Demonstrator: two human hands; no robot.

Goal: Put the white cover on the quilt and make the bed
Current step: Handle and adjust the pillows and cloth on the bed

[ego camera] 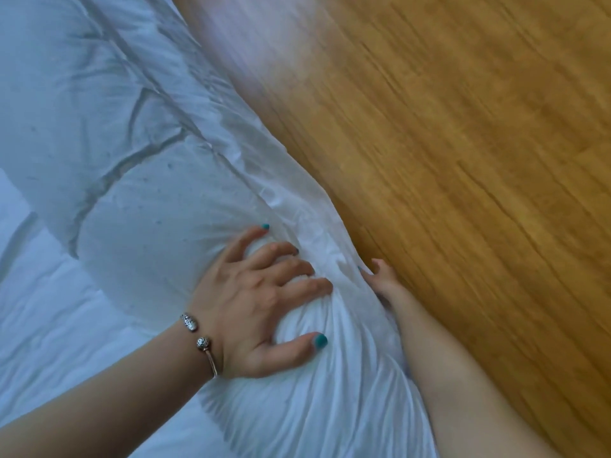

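Gripping a puffed corner of the quilt through the white cover, the left hand lies spread on top with its fingers curled down into the fabric and the thumb pressed in on the near side, so that folds of cloth gather and radiate from under the palm. Item: bracelet, metal, open-ended with two beaded tips, on the left wrist just behind the grip. Item: right hand, just beside the grip on its far-right side, at the edge of the bedding; only two fingertips and part of the back of the hand show, the rest tucked behind the cloth, so whether it holds the cover cannot be told. Item: quilt, stitched in panels, running up and away from the grip to the left, seen through the thin cover. Item: wooden floor, brown boards, blurred, directly beyond the bedding edge to the right of both hands. Nails on both hands painted teal.
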